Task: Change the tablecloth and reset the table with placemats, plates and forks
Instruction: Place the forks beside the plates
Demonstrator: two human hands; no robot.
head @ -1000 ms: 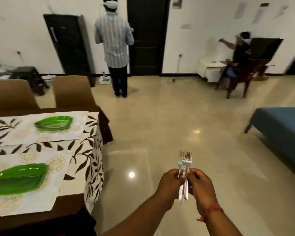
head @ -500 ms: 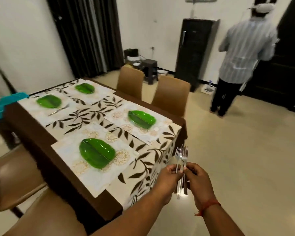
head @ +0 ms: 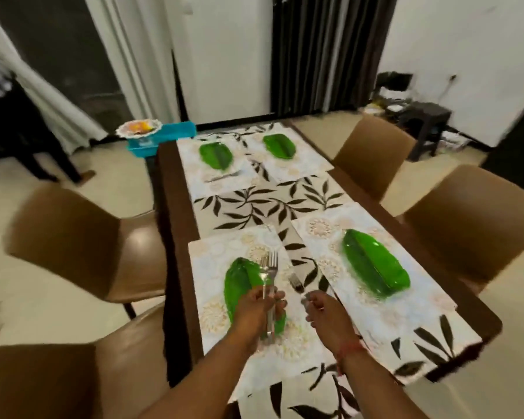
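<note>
While the left hand [head: 256, 306] grips two forks [head: 270, 285] upright, tines up, over the green plate [head: 239, 285] directly beneath it, the right hand [head: 322, 309] pinches a single fork [head: 297, 285] by its handle, tines pointing away. Both hands hover above the table [head: 171, 237], between two placemats; a second green plate [head: 375, 267] lies to the right hand's far right.
</note>
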